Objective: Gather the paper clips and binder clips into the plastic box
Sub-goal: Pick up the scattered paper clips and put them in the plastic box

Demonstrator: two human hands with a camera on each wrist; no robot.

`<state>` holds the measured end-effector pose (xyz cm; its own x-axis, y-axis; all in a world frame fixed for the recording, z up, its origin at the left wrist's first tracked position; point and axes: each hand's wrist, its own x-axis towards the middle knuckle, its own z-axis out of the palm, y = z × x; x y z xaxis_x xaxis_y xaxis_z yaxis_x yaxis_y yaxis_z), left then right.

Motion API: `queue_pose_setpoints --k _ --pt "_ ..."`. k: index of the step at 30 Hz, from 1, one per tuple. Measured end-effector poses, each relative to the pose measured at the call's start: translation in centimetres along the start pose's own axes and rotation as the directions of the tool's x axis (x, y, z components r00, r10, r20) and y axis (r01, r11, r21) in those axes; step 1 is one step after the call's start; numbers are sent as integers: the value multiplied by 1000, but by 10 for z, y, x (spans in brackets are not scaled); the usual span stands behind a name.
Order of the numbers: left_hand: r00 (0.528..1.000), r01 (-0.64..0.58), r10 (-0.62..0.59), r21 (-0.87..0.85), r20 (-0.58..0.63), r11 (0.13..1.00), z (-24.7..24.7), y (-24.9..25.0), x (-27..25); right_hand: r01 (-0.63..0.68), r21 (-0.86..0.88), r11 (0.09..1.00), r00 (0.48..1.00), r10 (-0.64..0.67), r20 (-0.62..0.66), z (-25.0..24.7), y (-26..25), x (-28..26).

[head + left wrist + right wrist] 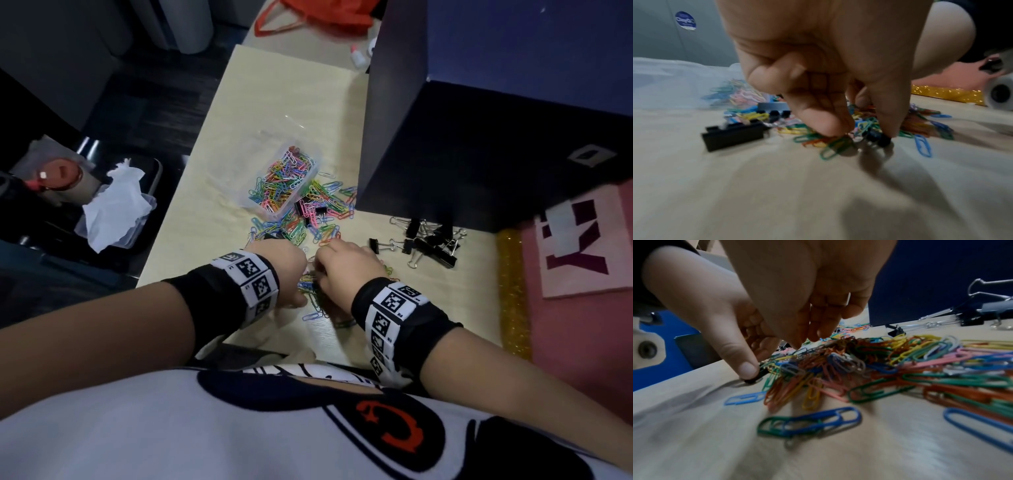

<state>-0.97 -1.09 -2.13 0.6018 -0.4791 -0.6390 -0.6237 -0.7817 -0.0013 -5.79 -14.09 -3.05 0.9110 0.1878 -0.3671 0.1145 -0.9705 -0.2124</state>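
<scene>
You are working in the middle of the task. Going from the left of the head view, your left hand (279,270) is lying low in the centre of the frame, on the near heap of paper clips (310,291). In the left wrist view its fingertips (830,128) are curling down and pinching a bunch of coloured clips together with a small black binder clip (877,138), so this grip is grasping them. Just beside it, your right hand (346,267) is hanging over the same heap; in the right wrist view its fingers (818,321) are drooping loosely above the clips and holding nothing that I can see, so this grip is released.

The plastic box (284,178) is standing above the hands, near the centre of the frame, on the pale tabletop (284,96). It is clear and already well filled with coloured clips. However, many clips are lying loose just below and to the right of it, with some black binder clips among them. Further right, a group of binder clips (428,241) with silver handles is waiting, well apart from the box. I judge that more than half of the work is left.
</scene>
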Motion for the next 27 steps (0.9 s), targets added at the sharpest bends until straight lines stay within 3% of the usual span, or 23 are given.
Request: queue_pose_setpoints --k 7,13,22,27 --pt "998 32 -35 51 44 998 -2 -27 -3 79 41 996 997 -79 -5 6 -11 9" --pt "999 28 -28 5 20 1000 5 -11 -9 64 5 998 998 -64 17 5 -13 20" --pt "999 -4 2 37 40 999 -4 3 -3 -106 135 985 988 120 -100 2 12 5" --pt "997 -76 72 155 32 985 -11 8 3 -300 321 898 918 364 -159 -4 45 -11"
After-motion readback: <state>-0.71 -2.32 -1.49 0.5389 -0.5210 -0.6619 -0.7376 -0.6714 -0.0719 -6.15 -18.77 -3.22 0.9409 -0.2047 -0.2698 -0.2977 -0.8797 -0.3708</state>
